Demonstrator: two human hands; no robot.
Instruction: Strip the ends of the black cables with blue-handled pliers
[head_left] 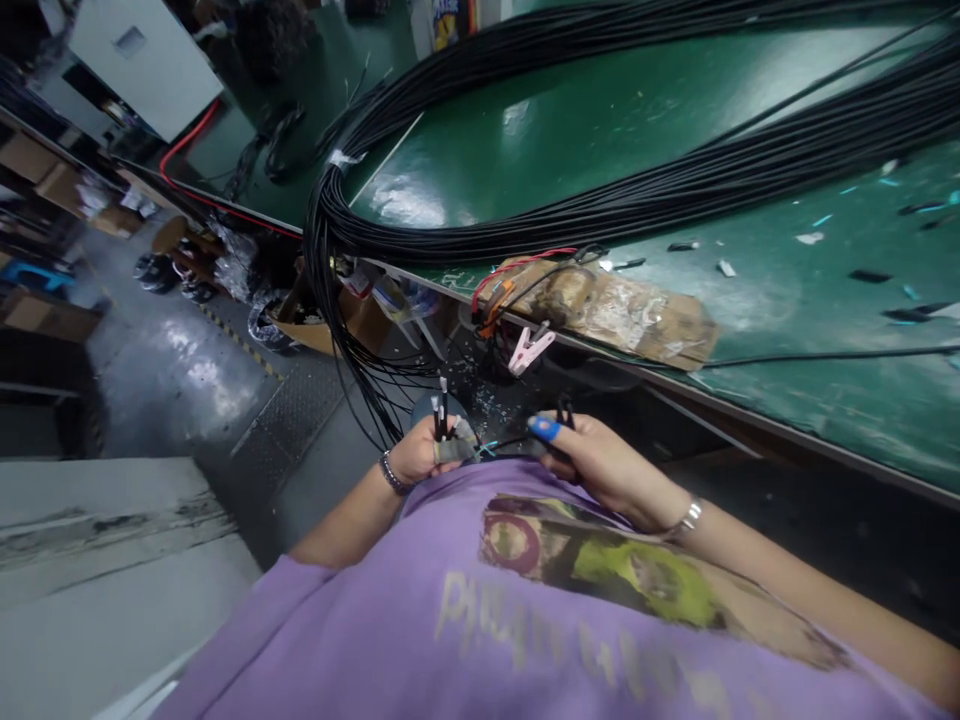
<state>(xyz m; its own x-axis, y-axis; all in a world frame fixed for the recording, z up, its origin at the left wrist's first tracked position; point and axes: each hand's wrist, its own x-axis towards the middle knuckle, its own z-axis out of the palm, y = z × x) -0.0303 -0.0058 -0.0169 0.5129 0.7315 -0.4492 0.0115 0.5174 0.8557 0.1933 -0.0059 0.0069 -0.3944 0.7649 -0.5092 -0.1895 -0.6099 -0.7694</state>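
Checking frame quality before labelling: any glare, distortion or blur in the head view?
Head view: strong wide-angle distortion and tilt, the green table edge runs diagonally; glare patches on the table near the black cable bundle and on the wet-looking floor; left hand and right hand are fairly sharp; the purple shirt print is soft.

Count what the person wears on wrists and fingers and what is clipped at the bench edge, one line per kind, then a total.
Beaded bracelet on the left hand wrist: 1
Silver wristwatch on the right hand wrist: 1
Blue fingertip cover: 1
Pink clothes peg at the green bench edge: 1
Total: 4
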